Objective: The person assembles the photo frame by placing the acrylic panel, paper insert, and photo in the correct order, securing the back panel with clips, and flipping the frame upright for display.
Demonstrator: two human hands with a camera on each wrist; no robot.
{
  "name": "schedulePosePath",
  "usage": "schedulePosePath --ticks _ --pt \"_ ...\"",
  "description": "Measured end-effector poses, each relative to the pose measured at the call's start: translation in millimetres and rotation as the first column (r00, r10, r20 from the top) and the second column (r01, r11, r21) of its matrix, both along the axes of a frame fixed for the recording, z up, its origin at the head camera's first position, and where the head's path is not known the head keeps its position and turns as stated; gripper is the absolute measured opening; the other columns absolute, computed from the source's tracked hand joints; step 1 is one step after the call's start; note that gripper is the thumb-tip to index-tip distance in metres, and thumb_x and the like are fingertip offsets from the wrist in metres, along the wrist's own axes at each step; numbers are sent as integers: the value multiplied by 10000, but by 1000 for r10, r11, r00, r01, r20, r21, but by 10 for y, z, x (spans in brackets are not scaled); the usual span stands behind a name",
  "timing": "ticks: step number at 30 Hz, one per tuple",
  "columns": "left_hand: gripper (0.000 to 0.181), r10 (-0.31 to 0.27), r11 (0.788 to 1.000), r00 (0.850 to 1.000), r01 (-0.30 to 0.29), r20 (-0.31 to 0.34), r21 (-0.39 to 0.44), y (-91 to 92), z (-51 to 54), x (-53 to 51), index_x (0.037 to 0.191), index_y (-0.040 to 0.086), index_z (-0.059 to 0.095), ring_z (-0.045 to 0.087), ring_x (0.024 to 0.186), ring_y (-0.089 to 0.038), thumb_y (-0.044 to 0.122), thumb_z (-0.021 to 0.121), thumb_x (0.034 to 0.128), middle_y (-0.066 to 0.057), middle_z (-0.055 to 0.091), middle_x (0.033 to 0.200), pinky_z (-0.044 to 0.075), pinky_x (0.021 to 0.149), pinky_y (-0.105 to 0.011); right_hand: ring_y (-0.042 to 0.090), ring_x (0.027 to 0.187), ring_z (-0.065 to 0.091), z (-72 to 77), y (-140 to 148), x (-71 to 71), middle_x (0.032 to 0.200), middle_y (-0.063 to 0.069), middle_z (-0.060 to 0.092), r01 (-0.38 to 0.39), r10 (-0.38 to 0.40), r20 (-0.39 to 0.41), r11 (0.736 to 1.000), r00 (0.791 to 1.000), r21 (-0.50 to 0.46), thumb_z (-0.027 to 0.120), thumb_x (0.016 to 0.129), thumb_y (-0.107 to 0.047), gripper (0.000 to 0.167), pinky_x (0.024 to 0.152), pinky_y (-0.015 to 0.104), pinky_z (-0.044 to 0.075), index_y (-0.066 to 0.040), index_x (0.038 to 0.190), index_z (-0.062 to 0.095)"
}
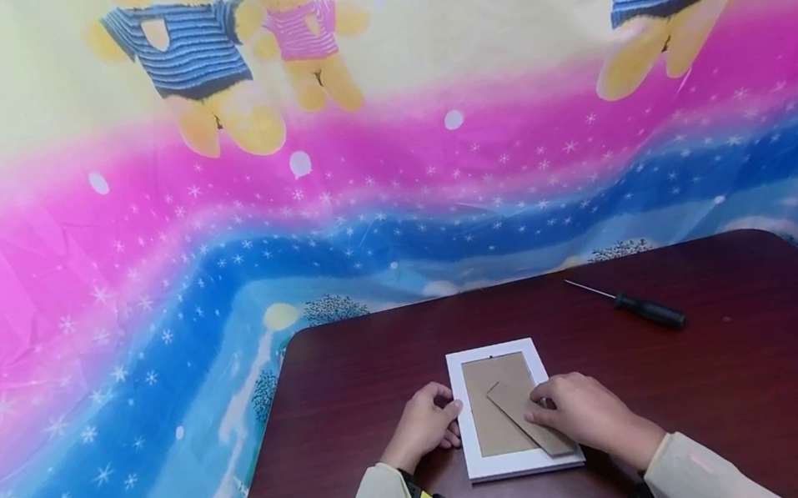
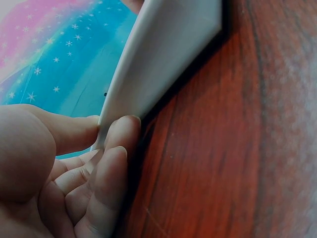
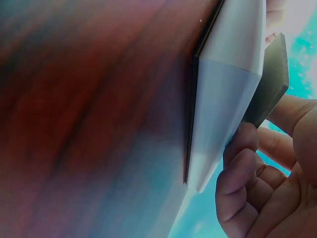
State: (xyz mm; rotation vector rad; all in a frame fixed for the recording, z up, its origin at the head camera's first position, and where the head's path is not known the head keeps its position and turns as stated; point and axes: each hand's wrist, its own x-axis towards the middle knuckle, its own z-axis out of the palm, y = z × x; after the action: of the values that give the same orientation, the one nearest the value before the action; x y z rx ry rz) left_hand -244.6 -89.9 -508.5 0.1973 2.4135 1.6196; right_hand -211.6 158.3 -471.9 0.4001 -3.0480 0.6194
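A white picture frame (image 1: 524,463) lies back side up on the table, its brown backing board (image 1: 494,426) showing. Across the board slants a brown stand leg (image 1: 530,427). My left hand (image 1: 425,424) holds the frame's left edge; in the left wrist view the thumb lies on top and fingertips touch the white side (image 2: 163,54). On the right, my right hand (image 1: 593,413) pinches the stand leg near its middle. The right wrist view shows the leg (image 3: 273,79) raised off the back, with the fingers beside the frame's edge (image 3: 223,104).
A screwdriver (image 1: 649,308) with a black handle lies at the back right of the dark wooden table (image 1: 355,372). Behind the table hangs a colourful cloth (image 1: 387,158) printed with bears and snowflakes.
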Motion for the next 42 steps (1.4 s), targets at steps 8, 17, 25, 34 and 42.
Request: schedulePosePath --ticks 8,17,25,34,42 --pt "169 1 1000 1000 -1 -1 -11 4 4 3 1065 28 557 601 448 -175 146 624 965 -84 617 593 523 435 -315 101 768 603 4 1 0 854 -39 687 0 0 5 1000 1000 -13 789 817 -320 230 677 370 515 -144 962 762" --pt "172 4 1000 1000 -4 10 -4 1 18 12 1072 23 553 597 442 -168 143 620 967 -90 616 592 522 434 -312 94 742 582 18 -9 -1 844 -39 680 0 0 21 1000 1000 -12 791 816 -312 227 658 367 505 -141 962 761" --pt "174 5 1000 1000 -5 12 -3 -3 18 12 1073 24 553 594 441 -163 144 620 967 -87 614 592 521 435 -308 85 729 571 11 -8 -4 823 -46 666 -2 2 19 1000 1000 -13 797 810 -312 229 662 361 503 -140 958 763" --pt "170 7 1000 1000 -7 11 -16 3 16 6 1073 29 557 597 445 -171 146 621 967 -85 614 594 523 438 -311 100 747 594 10 -10 -7 818 -54 664 -17 17 -3 1000 1000 -11 802 805 -302 211 675 365 512 -144 938 759" --pt "175 10 1000 1000 -10 15 -20 11 -2 1 1076 33 558 602 450 -171 154 623 968 -84 619 599 526 443 -310 100 737 580 33 -23 -9 810 -63 655 -55 55 -4 998 998 9 800 808 -280 192 684 362 505 -139 928 748"
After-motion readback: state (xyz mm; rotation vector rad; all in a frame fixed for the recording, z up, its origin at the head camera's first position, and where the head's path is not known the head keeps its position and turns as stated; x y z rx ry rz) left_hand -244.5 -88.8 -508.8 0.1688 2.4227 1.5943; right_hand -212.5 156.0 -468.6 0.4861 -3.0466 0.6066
